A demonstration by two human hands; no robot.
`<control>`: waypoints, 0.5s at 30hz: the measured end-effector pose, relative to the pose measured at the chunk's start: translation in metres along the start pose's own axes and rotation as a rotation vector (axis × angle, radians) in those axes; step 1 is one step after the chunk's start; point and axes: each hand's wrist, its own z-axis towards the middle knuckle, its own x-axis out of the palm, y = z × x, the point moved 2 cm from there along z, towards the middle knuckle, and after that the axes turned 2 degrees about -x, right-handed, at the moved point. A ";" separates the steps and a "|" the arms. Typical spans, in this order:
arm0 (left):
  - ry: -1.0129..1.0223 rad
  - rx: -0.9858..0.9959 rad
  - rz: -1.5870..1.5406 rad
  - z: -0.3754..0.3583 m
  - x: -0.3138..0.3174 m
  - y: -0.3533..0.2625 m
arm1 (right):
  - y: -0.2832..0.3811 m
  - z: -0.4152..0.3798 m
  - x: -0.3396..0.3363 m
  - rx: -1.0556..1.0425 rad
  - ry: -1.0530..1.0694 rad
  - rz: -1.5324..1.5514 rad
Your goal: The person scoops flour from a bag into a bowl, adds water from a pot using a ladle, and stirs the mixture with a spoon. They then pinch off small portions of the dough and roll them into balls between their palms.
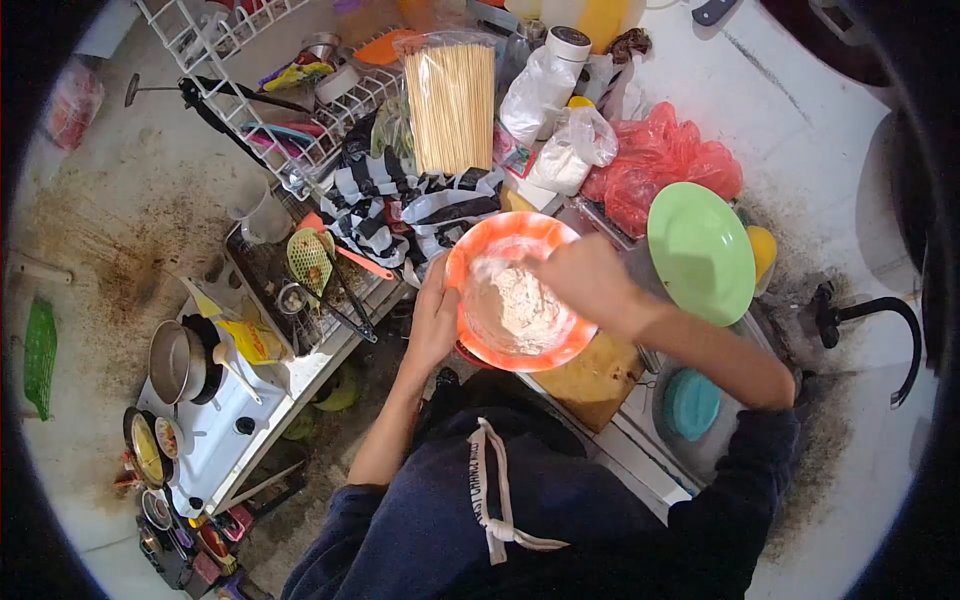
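An orange-and-white bowl (470,338) is in front of my body, near the counter edge. Pale, lumpy flour mixture (528,312) lies inside it, with more smeared up the wall. My left hand (432,315) is closed on the bowl's left rim. From the right, my right hand (588,280) reaches over the bowl with its fingers curled above the mixture. The fingertips are blurred and partly hidden, so whatever they grip cannot be made out. Under the bowl's lower right side is a worn yellowish board (595,380).
Right of the bowl stands a green plate (702,255), above a sink holding a teal basin (692,404). Behind are red plastic bags (655,165), a flour bag (575,150) and a pack of skewers (449,110). A stove (225,425) with pans is at left.
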 end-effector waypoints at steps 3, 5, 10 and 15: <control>-0.024 0.007 -0.006 0.000 0.000 -0.003 | 0.020 -0.014 -0.017 -0.112 0.013 0.094; -0.027 0.022 0.003 0.002 0.001 -0.004 | 0.015 -0.028 -0.021 -0.157 0.075 0.169; 0.021 -0.006 0.002 0.001 -0.001 -0.005 | -0.015 -0.024 -0.019 0.004 0.201 -0.001; -0.024 0.009 0.005 0.001 0.001 -0.002 | 0.018 -0.012 -0.003 0.036 0.131 0.110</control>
